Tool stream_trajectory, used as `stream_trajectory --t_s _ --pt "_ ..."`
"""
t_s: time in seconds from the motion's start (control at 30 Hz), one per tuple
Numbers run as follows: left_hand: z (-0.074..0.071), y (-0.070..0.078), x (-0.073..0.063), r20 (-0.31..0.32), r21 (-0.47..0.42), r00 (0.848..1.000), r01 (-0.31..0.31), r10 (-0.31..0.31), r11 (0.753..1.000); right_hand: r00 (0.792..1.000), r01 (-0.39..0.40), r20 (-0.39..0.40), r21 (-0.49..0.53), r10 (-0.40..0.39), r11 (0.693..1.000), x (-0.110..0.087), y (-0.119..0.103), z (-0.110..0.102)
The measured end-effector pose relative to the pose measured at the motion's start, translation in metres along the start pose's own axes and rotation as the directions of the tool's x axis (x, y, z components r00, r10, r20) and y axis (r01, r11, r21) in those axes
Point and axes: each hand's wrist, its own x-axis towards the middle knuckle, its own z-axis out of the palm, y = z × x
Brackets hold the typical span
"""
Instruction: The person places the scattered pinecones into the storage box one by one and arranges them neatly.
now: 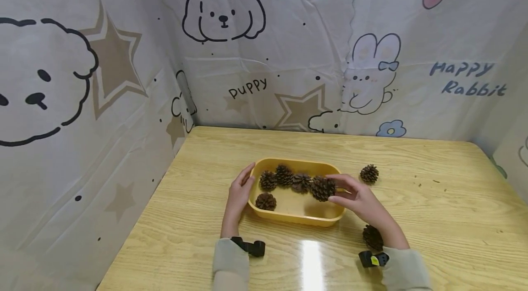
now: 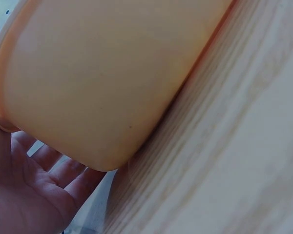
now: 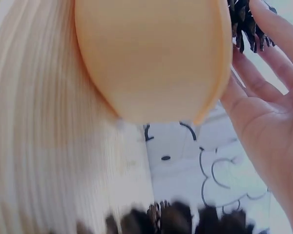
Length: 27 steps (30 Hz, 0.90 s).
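My right hand [image 1: 363, 201] pinches a pine cone [image 1: 323, 189] between thumb and fingers, over the right end of a yellow plastic tub [image 1: 288, 218]. In the right wrist view this pine cone [image 3: 249, 27] shows above the tub's rim. Several other pine cones [image 1: 283, 175] lie inside the tub, most along its far side and one in the near left corner. My left hand [image 1: 239, 194] rests against the tub's left end. The left wrist view shows its fingers [image 2: 63, 170] extended along the outer wall, close under the rim.
One loose pine cone [image 1: 369, 174] lies on the wooden table [image 1: 445, 217] beyond the tub's right end. Another pine cone [image 1: 372, 238] sits partly behind my right wrist. Small brown bits lie farther right. A printed cloth [image 1: 264, 52] hangs behind and beside the table.
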Motion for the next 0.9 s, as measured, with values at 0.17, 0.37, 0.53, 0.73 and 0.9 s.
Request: stream_trajectory --t_s 0.17,0.37,0.53,0.73,0.9 --pt "0.000 0.001 0.000 0.003 -0.016 1.000 -0.004 0.004 1.000 0.998 0.014 0.055 -0.005 -0.013 1.000 0.009 -0.002 0.010" --pt "0.000 0.000 0.001 -0.001 -0.019 1.000 -0.007 0.007 1.000 0.996 0.008 0.094 -0.037 -0.005 0.999 0.019 -0.005 0.020" --pt "0.000 -0.003 0.002 0.004 -0.024 1.000 -0.006 0.006 1.000 0.992 -0.017 0.124 -0.090 0.028 0.996 0.027 -0.007 0.028" --pt "-0.001 -0.003 0.001 0.001 -0.015 1.000 -0.010 0.010 1.000 0.986 -0.016 0.165 -0.134 0.038 0.991 0.038 -0.006 0.039" --pt "-0.001 0.000 0.000 -0.004 -0.013 1.000 -0.010 0.010 1.000 0.978 0.029 0.208 -0.174 0.008 0.984 0.044 -0.006 0.048"
